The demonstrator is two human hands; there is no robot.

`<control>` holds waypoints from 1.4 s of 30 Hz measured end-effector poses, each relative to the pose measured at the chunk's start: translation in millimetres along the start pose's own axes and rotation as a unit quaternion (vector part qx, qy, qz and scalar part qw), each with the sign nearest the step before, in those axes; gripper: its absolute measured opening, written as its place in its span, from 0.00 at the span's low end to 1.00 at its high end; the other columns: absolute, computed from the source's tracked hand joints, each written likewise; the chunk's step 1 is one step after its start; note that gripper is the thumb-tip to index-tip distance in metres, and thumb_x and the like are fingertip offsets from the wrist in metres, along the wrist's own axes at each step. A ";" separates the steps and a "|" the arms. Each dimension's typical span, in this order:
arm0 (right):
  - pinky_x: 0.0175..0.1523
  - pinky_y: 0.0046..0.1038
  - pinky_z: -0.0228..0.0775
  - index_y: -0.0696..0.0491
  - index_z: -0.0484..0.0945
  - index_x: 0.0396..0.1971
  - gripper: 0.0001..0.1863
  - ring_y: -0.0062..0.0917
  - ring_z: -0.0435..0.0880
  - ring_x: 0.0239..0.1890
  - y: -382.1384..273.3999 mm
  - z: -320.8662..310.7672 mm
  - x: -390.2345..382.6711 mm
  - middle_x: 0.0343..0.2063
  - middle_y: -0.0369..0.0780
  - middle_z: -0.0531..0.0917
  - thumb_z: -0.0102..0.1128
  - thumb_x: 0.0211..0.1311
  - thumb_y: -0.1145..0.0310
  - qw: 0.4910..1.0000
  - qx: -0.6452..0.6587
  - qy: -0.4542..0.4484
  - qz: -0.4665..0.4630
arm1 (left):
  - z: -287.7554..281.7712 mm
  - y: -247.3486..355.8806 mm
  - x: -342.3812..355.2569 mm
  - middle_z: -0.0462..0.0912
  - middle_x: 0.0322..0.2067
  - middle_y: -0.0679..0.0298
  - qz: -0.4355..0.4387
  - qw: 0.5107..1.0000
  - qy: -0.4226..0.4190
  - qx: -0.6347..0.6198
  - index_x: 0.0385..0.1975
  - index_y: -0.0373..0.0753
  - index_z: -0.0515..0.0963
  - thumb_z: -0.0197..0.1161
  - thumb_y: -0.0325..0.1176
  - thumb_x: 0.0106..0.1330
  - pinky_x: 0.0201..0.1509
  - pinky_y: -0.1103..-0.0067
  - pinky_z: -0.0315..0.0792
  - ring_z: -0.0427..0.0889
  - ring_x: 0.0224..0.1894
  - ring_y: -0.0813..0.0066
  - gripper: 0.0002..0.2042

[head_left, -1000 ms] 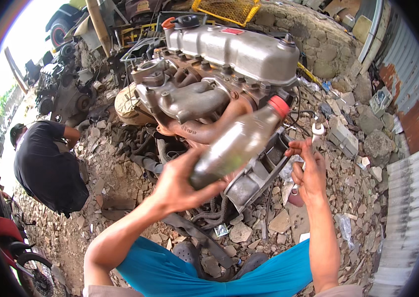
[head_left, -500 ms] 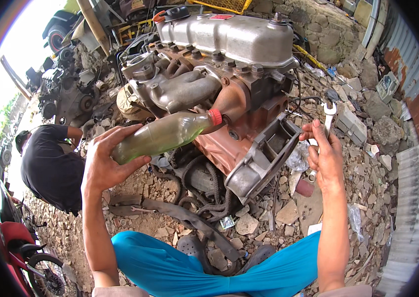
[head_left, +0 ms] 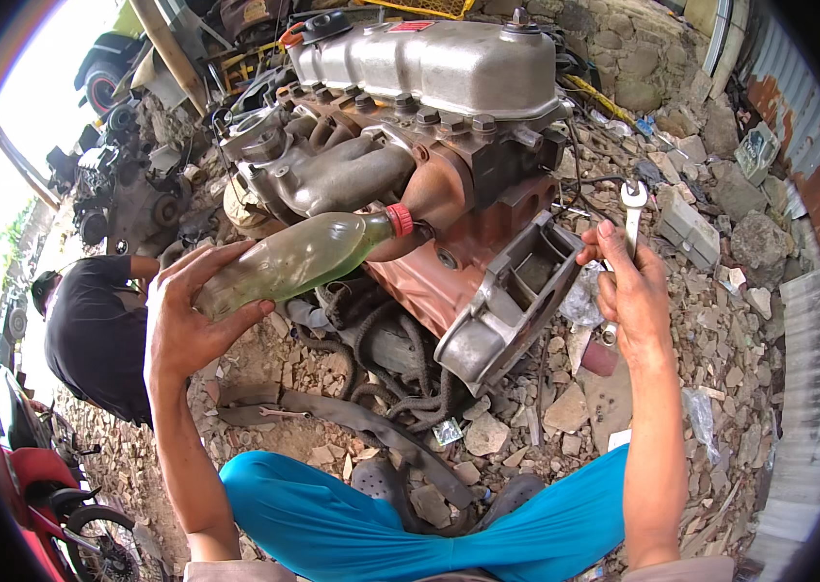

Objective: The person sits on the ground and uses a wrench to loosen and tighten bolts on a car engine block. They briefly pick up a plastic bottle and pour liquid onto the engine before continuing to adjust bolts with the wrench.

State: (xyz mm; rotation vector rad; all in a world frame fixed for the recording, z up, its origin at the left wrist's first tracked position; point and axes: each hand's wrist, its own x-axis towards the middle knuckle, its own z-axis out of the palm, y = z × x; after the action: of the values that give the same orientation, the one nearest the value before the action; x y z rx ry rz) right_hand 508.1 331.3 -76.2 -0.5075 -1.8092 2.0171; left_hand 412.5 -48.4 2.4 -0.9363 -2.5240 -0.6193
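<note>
My left hand [head_left: 187, 310] grips a plastic bottle [head_left: 289, 262] of pale greenish liquid, held sideways with its red cap beside the rusty exhaust manifold [head_left: 429, 199]. My right hand [head_left: 628, 291] holds a steel combination wrench [head_left: 633, 218] upright, open end upward. In front of me is an engine with a silver valve cover [head_left: 434, 63], a grey intake manifold [head_left: 332, 175], a reddish-brown block [head_left: 419, 281] and a cast aluminium housing [head_left: 473, 354] at its lower right. Black hoses [head_left: 410, 344] lie beneath it.
A person in dark clothing [head_left: 90, 349] crouches at left, near loose engine parts [head_left: 119, 209] and a red motorcycle [head_left: 36, 495]. Rubble [head_left: 565, 412] covers the ground around a flat rubber strip [head_left: 381, 436]. Corrugated sheets [head_left: 798, 407] and a stone wall [head_left: 604, 53] stand right and behind.
The bottle has swung left and down to a flatter angle with my left hand. My right hand with the wrench has moved up slightly. The engine appears higher in the view.
</note>
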 end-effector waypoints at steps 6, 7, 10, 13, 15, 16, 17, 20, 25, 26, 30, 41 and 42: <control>0.15 0.14 0.44 0.56 0.79 0.35 0.19 0.05 0.57 0.10 0.8 0.0 0.1 0.26 0.35 0.81 0.61 0.64 0.53 1.000 -0.009 0.007 -0.004 | -0.1 0.8 1.5 0.83 0.31 0.58 0.018 1.000 0.012 0.008 0.44 0.35 0.81 0.77 0.34 0.38 0.42 0.73 0.74 0.81 0.34 0.64 0.27; 0.15 0.15 0.44 0.56 0.79 0.35 0.19 0.05 0.57 0.10 0.7 0.3 -0.1 0.25 0.35 0.81 0.61 0.64 0.53 1.000 -0.011 0.008 -0.004 | -0.9 1.5 1.9 0.83 0.31 0.58 0.018 1.000 0.011 0.009 0.44 0.35 0.81 0.78 0.33 0.38 0.42 0.73 0.74 0.81 0.34 0.64 0.27; 0.15 0.15 0.43 0.56 0.79 0.36 0.19 0.05 0.58 0.10 2.1 -0.8 0.4 0.25 0.34 0.81 0.61 0.64 0.53 1.000 -0.009 0.007 -0.008 | -0.3 1.4 2.1 0.83 0.30 0.59 0.019 1.000 0.016 0.004 0.44 0.35 0.81 0.78 0.33 0.38 0.42 0.73 0.74 0.81 0.34 0.65 0.27; 0.15 0.15 0.43 0.56 0.79 0.36 0.19 0.05 0.58 0.11 2.1 -1.5 -0.2 0.24 0.34 0.81 0.61 0.64 0.53 1.000 -0.016 0.006 -0.004 | 0.1 1.3 1.9 0.83 0.31 0.59 0.014 1.000 0.013 0.003 0.44 0.35 0.81 0.78 0.33 0.38 0.42 0.73 0.74 0.81 0.34 0.65 0.27; 0.15 0.15 0.43 0.56 0.79 0.36 0.19 0.05 0.58 0.11 1.1 -2.3 -0.6 0.24 0.34 0.81 0.61 0.64 0.53 1.000 -0.022 0.007 -0.009 | -0.4 1.7 2.7 0.83 0.31 0.59 0.015 1.000 0.012 0.007 0.44 0.35 0.81 0.78 0.34 0.38 0.42 0.73 0.74 0.81 0.34 0.65 0.27; 0.16 0.15 0.43 0.56 0.79 0.36 0.19 0.05 0.58 0.11 1.3 -2.2 -0.9 0.24 0.34 0.81 0.61 0.64 0.53 1.000 -0.024 0.006 -0.011 | -0.9 1.3 2.7 0.83 0.31 0.59 0.017 1.000 0.013 0.012 0.44 0.35 0.81 0.78 0.34 0.38 0.42 0.73 0.74 0.81 0.34 0.65 0.27; 0.16 0.15 0.43 0.56 0.79 0.36 0.19 0.05 0.58 0.11 1.9 -2.2 -0.9 0.24 0.34 0.81 0.61 0.64 0.53 1.000 -0.025 0.006 -0.013 | -1.0 0.8 2.5 0.83 0.31 0.59 0.019 1.000 0.014 0.016 0.44 0.35 0.82 0.78 0.34 0.38 0.42 0.73 0.74 0.81 0.34 0.65 0.27; 0.16 0.15 0.43 0.56 0.80 0.36 0.19 0.05 0.58 0.11 3.2 -1.8 -0.3 0.24 0.33 0.81 0.61 0.64 0.52 1.000 -0.025 0.006 -0.018 | -1.8 -0.6 1.4 0.83 0.31 0.58 0.023 0.999 0.018 0.020 0.44 0.35 0.82 0.78 0.34 0.39 0.42 0.73 0.74 0.82 0.34 0.65 0.27; 0.16 0.15 0.44 0.56 0.80 0.35 0.19 0.06 0.58 0.11 3.7 -0.7 0.5 0.24 0.33 0.81 0.62 0.64 0.52 1.000 -0.027 0.004 -0.014 | -2.6 -1.6 1.1 0.83 0.32 0.58 0.004 1.000 0.011 -0.001 0.44 0.35 0.82 0.78 0.35 0.39 0.43 0.73 0.74 0.82 0.35 0.65 0.27; 0.16 0.15 0.44 0.56 0.80 0.35 0.19 0.06 0.58 0.11 4.1 -0.5 0.5 0.23 0.33 0.81 0.62 0.63 0.52 0.999 -0.033 0.004 -0.011 | -3.3 -1.9 1.3 0.83 0.32 0.58 0.003 1.000 0.008 0.002 0.44 0.35 0.82 0.78 0.35 0.40 0.43 0.73 0.74 0.82 0.35 0.66 0.27; 0.18 0.16 0.45 0.55 0.80 0.35 0.20 0.07 0.58 0.13 7.7 -1.1 2.4 0.23 0.32 0.81 0.62 0.63 0.51 0.999 -0.047 0.003 -0.007 | -3.3 -3.3 3.0 0.83 0.32 0.58 0.014 1.000 0.014 0.003 0.44 0.35 0.82 0.78 0.35 0.40 0.43 0.73 0.74 0.82 0.36 0.66 0.27; 0.25 0.16 0.53 0.56 0.81 0.36 0.21 0.08 0.63 0.19 16.0 1.5 7.3 0.25 0.33 0.81 0.62 0.63 0.50 0.996 -0.088 0.000 -0.023 | -5.3 -6.5 1.6 0.83 0.33 0.57 0.019 1.000 0.008 0.014 0.47 0.35 0.80 0.78 0.33 0.40 0.44 0.73 0.74 0.82 0.36 0.68 0.29; 0.24 0.15 0.52 0.56 0.81 0.36 0.21 0.08 0.63 0.19 15.2 2.3 6.3 0.26 0.33 0.81 0.62 0.63 0.51 0.996 -0.086 -0.001 -0.018 | -4.5 -6.2 2.2 0.83 0.33 0.57 0.010 1.000 -0.001 -0.004 0.47 0.35 0.80 0.78 0.34 0.40 0.45 0.73 0.74 0.82 0.37 0.68 0.29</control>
State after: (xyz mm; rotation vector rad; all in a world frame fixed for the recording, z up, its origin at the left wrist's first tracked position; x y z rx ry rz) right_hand 500.9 331.1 -91.1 -0.5173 -1.9910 1.8482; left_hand 407.6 -53.8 5.5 -0.9643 -2.5120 -0.6219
